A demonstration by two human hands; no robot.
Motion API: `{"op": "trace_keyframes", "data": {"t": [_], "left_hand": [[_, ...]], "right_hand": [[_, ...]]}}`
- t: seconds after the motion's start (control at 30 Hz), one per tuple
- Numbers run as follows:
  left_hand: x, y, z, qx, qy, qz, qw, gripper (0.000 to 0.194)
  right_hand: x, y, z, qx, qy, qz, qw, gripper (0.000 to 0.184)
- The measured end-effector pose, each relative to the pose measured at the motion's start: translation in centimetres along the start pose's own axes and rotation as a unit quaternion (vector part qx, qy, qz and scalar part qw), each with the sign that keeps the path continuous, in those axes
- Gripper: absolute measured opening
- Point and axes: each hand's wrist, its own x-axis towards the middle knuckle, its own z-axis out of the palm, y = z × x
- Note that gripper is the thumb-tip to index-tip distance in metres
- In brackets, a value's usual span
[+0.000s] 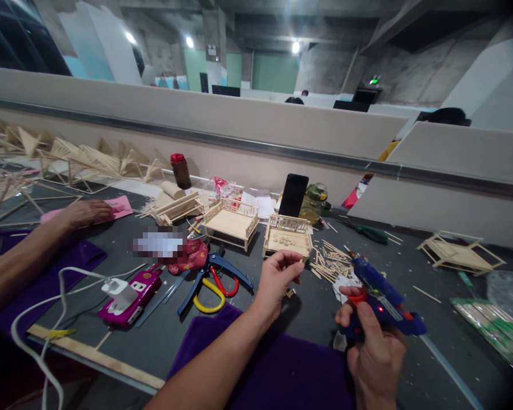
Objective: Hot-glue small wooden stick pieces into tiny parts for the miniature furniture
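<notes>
My right hand [374,341] is wrapped round a blue hot glue gun [378,290], its nozzle pointing up and away to the left and a small red light glowing on its body. In a pinch, my left hand [280,279] is held in front of a small wooden bed-like model [287,236]; what its fingertips hold, if anything, is too small to make out. Little round wooden bits lie on that model. Just below the left hand a tiny wooden piece [290,292] shows. Loose short sticks [331,262] are heaped between the model and the glue gun.
Left of my arm lie pruning shears [231,270], yellow-handled scissors [209,296] and a magenta power strip [130,296] with white cables. A second wooden model [231,222], a phone [293,195] and bottles stand behind. Another person's hand [85,213] rests at left.
</notes>
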Motion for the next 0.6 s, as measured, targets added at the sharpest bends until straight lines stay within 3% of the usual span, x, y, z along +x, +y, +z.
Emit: {"op": "trace_keyframes", "data": {"t": [0.3, 0.6], "left_hand": [[0.12, 0.07, -0.16, -0.003, 0.003, 0.006, 1.0, 0.027], [0.21, 0.36, -0.41, -0.007, 0.007, 0.015, 1.0, 0.025]], "right_hand": [[0.02, -0.31, 0.09, 0.027, -0.028, 0.031, 0.999, 0.031], [-0.03, -0.1, -0.14, 0.033, -0.034, 0.043, 0.998, 0.025]]}}
